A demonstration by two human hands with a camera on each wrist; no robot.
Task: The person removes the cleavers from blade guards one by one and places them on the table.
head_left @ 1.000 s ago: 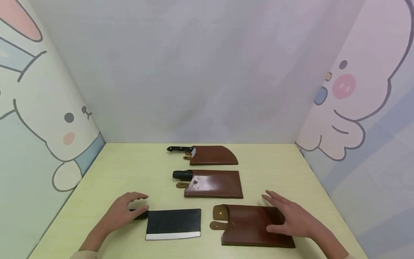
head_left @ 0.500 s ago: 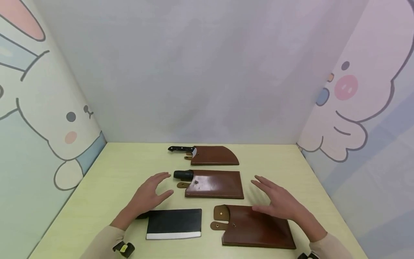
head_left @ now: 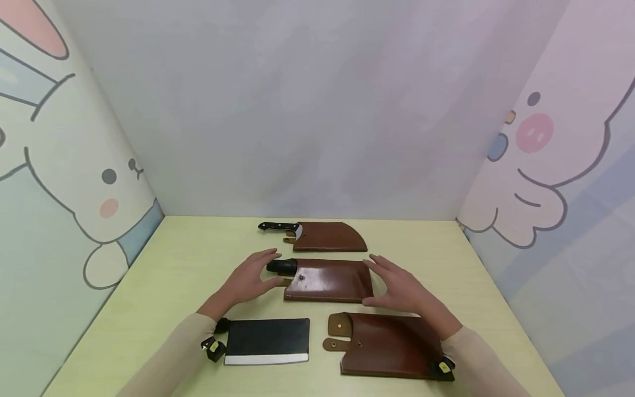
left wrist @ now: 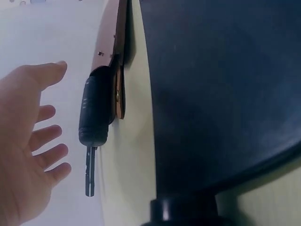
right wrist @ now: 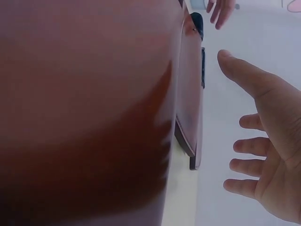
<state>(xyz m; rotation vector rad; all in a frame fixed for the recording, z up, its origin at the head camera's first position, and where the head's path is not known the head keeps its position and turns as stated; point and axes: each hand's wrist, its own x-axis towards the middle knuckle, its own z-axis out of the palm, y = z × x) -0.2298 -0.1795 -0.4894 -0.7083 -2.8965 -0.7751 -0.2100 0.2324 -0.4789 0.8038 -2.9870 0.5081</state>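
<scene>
My left hand [head_left: 248, 281] hovers with spread fingers beside the black handle [head_left: 281, 267] of the middle cleaver, whose blade sits in a brown leather sheath [head_left: 329, 281]. At that sheath's right end is my right hand [head_left: 399, 284], its fingers also apart. Both wrist views show the left hand [left wrist: 28, 136] and right hand [right wrist: 270, 141] raised above the table, holding nothing. In front on the left lies a bare cleaver [head_left: 268, 339] with a dark blade and bright edge. To its right rests another brown leather sheath [head_left: 392, 347], its two snap straps pointing left.
A third knife with a riveted black handle [head_left: 278, 226] lies sheathed [head_left: 329, 237] at the back of the pale yellow table [head_left: 198, 242]. Behind it stands a grey backdrop [head_left: 307, 138]. Cartoon-printed panels [head_left: 531, 165] close in both sides.
Both hands have moved forward and inward, from the bare cleaver's handle and the front sheath to the two ends of the middle sheathed cleaver. The knives and sheaths stay in place.
</scene>
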